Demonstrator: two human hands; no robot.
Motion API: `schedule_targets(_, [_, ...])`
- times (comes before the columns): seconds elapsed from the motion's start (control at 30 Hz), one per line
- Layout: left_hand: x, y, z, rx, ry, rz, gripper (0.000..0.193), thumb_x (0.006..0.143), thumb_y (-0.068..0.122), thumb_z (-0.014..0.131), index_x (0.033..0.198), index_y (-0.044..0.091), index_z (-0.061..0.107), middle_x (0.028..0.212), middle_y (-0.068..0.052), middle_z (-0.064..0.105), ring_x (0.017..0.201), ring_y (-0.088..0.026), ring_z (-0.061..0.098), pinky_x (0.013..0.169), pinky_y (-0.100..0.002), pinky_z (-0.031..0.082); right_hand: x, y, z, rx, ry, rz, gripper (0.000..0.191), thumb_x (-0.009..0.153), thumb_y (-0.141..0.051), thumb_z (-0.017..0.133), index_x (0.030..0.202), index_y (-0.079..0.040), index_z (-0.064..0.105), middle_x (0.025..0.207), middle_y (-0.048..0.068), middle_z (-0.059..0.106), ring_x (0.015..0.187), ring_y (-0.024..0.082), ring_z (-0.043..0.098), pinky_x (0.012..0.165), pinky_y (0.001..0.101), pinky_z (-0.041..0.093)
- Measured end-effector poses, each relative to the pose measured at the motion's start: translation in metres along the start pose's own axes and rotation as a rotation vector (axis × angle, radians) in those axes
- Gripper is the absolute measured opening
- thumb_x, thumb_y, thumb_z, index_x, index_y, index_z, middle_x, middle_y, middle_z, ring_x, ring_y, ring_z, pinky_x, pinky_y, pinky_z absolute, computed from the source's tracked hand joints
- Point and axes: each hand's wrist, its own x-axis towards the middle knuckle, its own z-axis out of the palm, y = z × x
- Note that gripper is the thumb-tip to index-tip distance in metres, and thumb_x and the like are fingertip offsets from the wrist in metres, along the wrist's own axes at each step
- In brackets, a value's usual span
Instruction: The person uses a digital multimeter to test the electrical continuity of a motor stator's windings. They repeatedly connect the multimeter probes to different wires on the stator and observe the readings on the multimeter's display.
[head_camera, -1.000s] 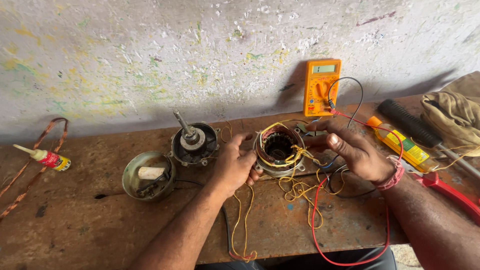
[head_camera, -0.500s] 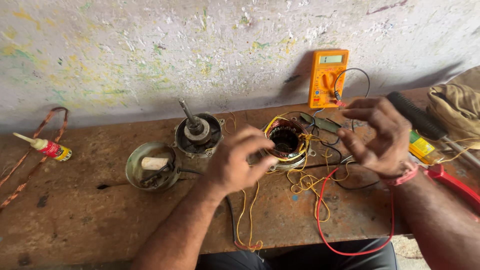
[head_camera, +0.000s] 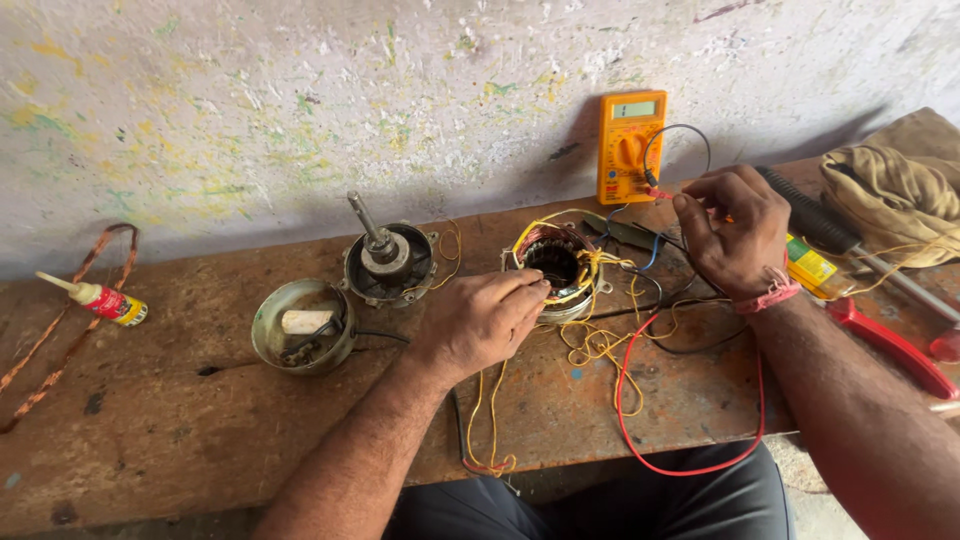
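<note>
Head view: two hands (head_camera: 480, 320), one stator (head_camera: 553, 265).

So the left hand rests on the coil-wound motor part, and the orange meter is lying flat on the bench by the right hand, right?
Not quite. The orange meter stands propped against the wall, not flat on the bench, as the head view shows. The left hand does rest on the coil-wound motor part, and the right hand is near the meter.
</note>
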Motion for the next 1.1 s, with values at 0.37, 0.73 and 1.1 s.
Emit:
schedule_targets(0.37, [0.004,0.025,-0.006,0.531,-0.148,0.352,0.025,0.092,0.011,0.062,0.109,-0.007,0.069,0.108,-0.025,0.074,0.078,-0.023,0.075,0.065,-0.035,0.061,-0.008,0.011,0.000,-0.005,-0.054,0.019,0.016,0.095,-0.013,0.077,0.088,-0.002,0.069,0.084,0.013,0.065,0.072,0.028,0.065,0.065,0.0392,0.051])
schedule_targets(0.73, [0.021,0.053,0.000,0.846,-0.340,0.383,0.020,0.084,0.014,0.065,0.092,-0.004,0.070,0.083,-0.024,0.075,0.066,-0.021,0.074,0.054,-0.031,0.057,-0.012,0.011,-0.003,0.025,-0.076,0.062,0.018,0.095,-0.016,0.076,0.088,-0.001,0.070,0.085,0.014,0.067,0.070,0.028,0.067,0.065,0.0394,0.053])
schedule_targets(1.1, [0.022,0.064,0.018,0.961,-0.232,0.369,0.019,0.082,0.018,0.063,0.085,-0.001,0.067,0.078,-0.020,0.073,0.068,-0.021,0.072,0.054,-0.030,0.053,-0.015,0.020,-0.008,0.042,-0.107,0.094,0.018,0.094,-0.019,0.075,0.089,-0.001,0.072,0.081,0.014,0.067,0.067,0.026,0.065,0.063,0.0386,0.051])
